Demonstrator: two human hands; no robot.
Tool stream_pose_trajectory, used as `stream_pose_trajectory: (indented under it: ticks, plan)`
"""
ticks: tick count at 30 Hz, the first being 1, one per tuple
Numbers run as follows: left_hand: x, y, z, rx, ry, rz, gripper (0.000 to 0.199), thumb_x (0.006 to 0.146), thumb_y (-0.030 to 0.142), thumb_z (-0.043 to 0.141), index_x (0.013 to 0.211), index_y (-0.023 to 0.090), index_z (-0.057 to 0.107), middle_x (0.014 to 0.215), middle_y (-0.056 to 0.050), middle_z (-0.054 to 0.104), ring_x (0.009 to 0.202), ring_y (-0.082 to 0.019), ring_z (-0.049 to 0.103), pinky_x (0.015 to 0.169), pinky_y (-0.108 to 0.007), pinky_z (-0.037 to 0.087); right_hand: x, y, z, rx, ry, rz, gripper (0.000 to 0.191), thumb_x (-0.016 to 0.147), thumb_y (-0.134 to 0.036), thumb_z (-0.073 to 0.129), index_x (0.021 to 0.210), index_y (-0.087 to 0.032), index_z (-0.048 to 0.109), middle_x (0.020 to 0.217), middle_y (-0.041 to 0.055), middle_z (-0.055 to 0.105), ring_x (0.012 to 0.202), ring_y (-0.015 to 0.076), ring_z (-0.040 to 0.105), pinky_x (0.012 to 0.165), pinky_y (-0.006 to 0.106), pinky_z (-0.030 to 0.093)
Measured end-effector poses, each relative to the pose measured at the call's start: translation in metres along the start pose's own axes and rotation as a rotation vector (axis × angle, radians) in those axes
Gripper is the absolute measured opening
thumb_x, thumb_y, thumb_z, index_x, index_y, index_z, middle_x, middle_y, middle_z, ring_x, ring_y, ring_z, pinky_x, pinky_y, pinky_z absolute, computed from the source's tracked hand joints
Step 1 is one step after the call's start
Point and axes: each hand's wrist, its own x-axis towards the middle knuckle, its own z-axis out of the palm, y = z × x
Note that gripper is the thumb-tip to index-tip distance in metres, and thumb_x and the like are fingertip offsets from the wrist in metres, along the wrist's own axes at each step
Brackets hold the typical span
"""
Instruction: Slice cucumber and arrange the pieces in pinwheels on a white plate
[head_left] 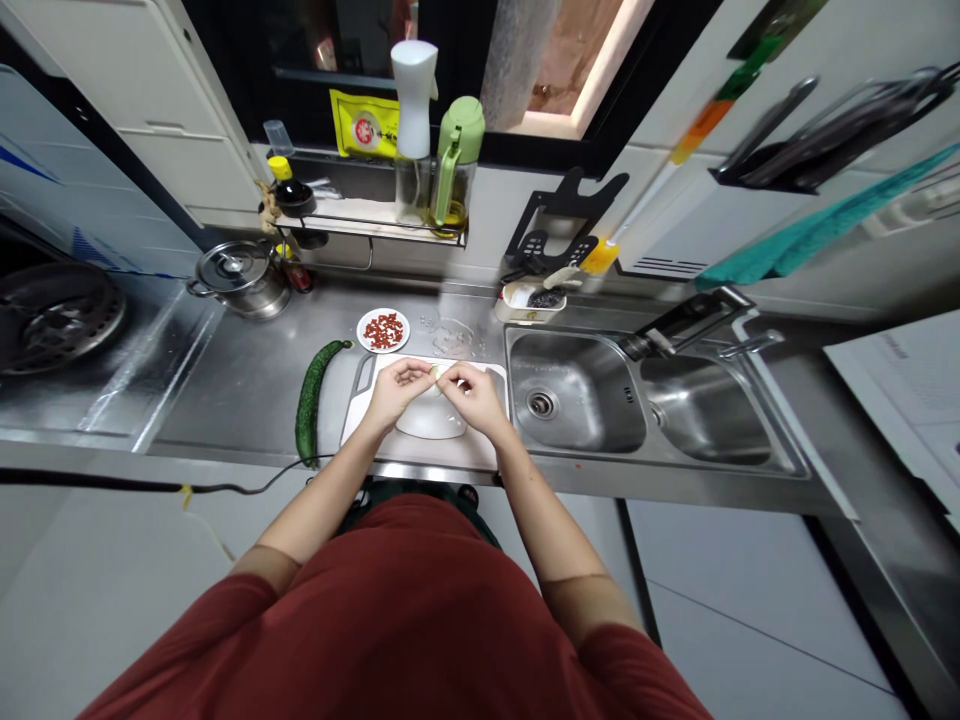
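Over the cutting board (480, 452), my left hand (397, 390) and my right hand (472, 395) meet fingertip to fingertip. Both pinch a small pale piece (434, 373), too small to tell its kind. Beneath them on the board lies a white rounded object (431, 428), partly covered by my hands; whether it is a dish or a blade does not show clearly. Left of the board rests a long, dark green cucumber (309, 405) with a curved stem end. Behind the board is a white plate (362, 341) bearing chopped red bits (384, 330).
A lidded steel pot (251, 290) stands at the back left, near a stove burner (56, 315). On the right is a double sink (574, 400) with a faucet (682, 320). A wall shelf (352, 220) holds bottles. Water (454, 338) wets the counter behind the board.
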Motion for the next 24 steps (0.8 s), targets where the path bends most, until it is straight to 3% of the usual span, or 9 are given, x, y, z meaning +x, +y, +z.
stream_pose_trajectory:
  ticks: [9,14,18,24]
  plan:
    - [0.008,-0.041,-0.019,-0.004,-0.122,-0.244,0.045,0.057,0.031,0.076,0.095,0.014,0.060,0.066,0.002,0.063,0.060,-0.008,0.054,0.063,-0.021,0.041,-0.013,0.047,0.013,-0.052,-0.133,0.101,0.014,0.079,-0.027,0.056,0.075,-0.017,0.065,0.071,-0.0003,0.063,0.065,0.0114,0.053,0.062,0.022,0.040]
    - [0.007,-0.081,-0.032,0.037,-0.166,-0.338,0.049,0.056,0.025,0.074,0.101,0.013,0.058,0.064,0.001,0.063,0.057,-0.008,0.054,0.058,-0.019,0.037,-0.030,0.086,0.031,-0.083,-0.212,0.224,0.014,0.077,-0.024,0.055,0.075,-0.016,0.067,0.068,0.0001,0.064,0.062,0.0118,0.053,0.061,0.021,0.039]
    - [0.005,-0.113,-0.037,0.117,-0.160,-0.388,0.048,0.054,0.023,0.072,0.098,0.012,0.057,0.058,0.004,0.059,0.045,-0.005,0.043,0.048,-0.017,0.029,-0.045,0.112,0.044,-0.131,-0.279,0.304,0.014,0.077,-0.020,0.054,0.076,-0.015,0.067,0.070,0.0012,0.066,0.063,0.0121,0.055,0.061,0.021,0.039]
    - [0.002,-0.129,-0.035,0.307,-0.147,-0.420,0.039,0.053,0.015,0.067,0.091,0.013,0.059,0.049,0.009,0.050,0.041,-0.005,0.036,0.045,-0.018,0.024,-0.056,0.122,0.052,-0.267,-0.335,0.375,0.014,0.078,-0.019,0.053,0.076,-0.015,0.067,0.073,0.0027,0.067,0.067,0.0138,0.056,0.062,0.022,0.037]
